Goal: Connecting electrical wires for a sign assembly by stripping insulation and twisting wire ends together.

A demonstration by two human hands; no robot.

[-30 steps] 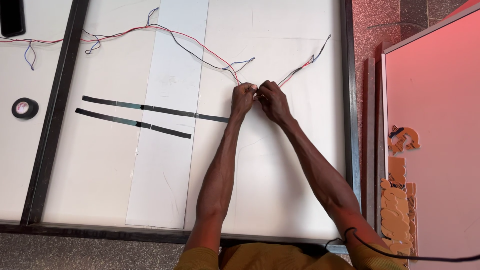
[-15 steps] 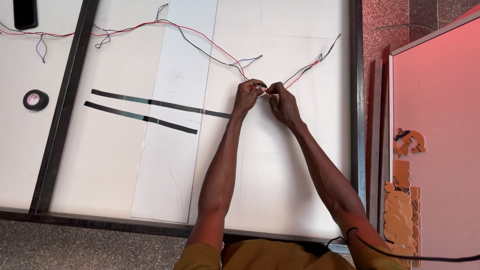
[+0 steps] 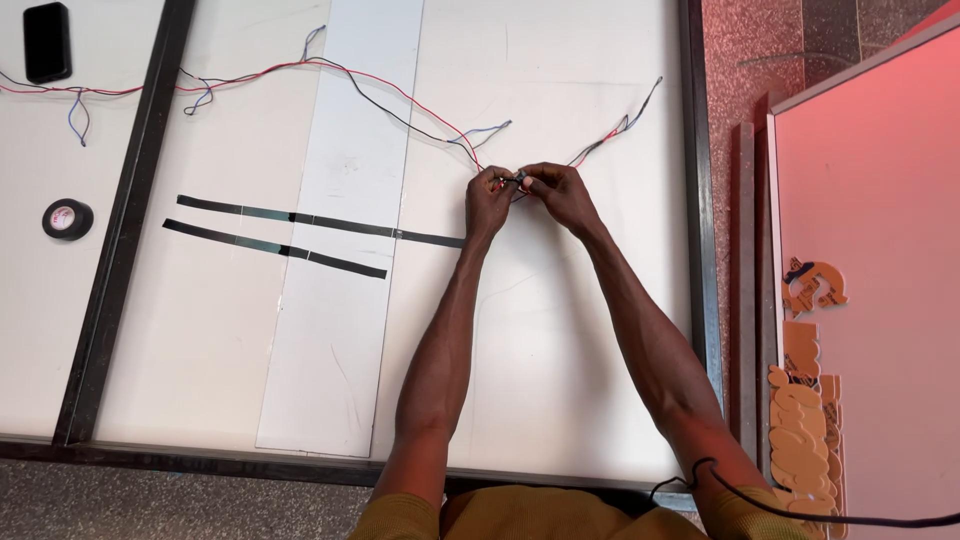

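My left hand [image 3: 488,203] and my right hand [image 3: 556,192] meet above a white panel [image 3: 560,330], fingertips pinched together on thin red and black wires [image 3: 400,100]. The wire run trails from the pinch up and left across the panel. A shorter wire end [image 3: 625,125] leads from my right hand toward the upper right. Both arms reach forward from the bottom of the view.
Two long black strips [image 3: 290,230] lie to the left of my hands. A roll of black tape [image 3: 67,218] and a black phone-like slab [image 3: 47,41] lie at the far left. Black frame bars [image 3: 125,230] border the panels. A pink board [image 3: 880,250] with orange cut-out shapes [image 3: 805,430] stands at the right.
My hands stay pinched on the wires at the same spot. The view has shifted slightly, so the panel sits a little lower and further right in the frame.
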